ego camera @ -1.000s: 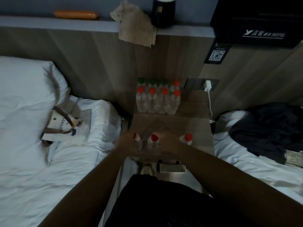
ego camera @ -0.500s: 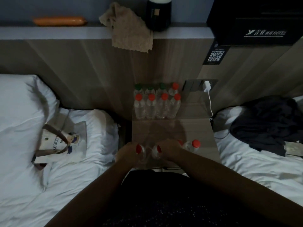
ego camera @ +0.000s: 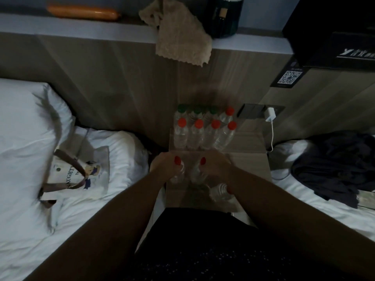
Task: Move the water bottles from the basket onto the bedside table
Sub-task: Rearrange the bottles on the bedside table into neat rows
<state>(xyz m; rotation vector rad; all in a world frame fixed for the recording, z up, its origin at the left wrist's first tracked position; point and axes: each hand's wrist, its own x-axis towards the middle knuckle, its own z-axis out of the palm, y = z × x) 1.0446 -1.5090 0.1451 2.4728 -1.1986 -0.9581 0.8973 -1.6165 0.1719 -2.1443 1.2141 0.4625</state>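
Dim hotel room, view down from the person's head. Left hand is wrapped round a red-capped bottle; right hand is wrapped round a second red-capped bottle, both upright over the bedside table, just in front of two rows of bottles standing at the back. Third bottle lies nearer the body, by the right wrist. Basket not visible. Step, prob.: placing a pair. Next: set both down w/o knocking the front row, then let go.

Red-capped bottles upright on table
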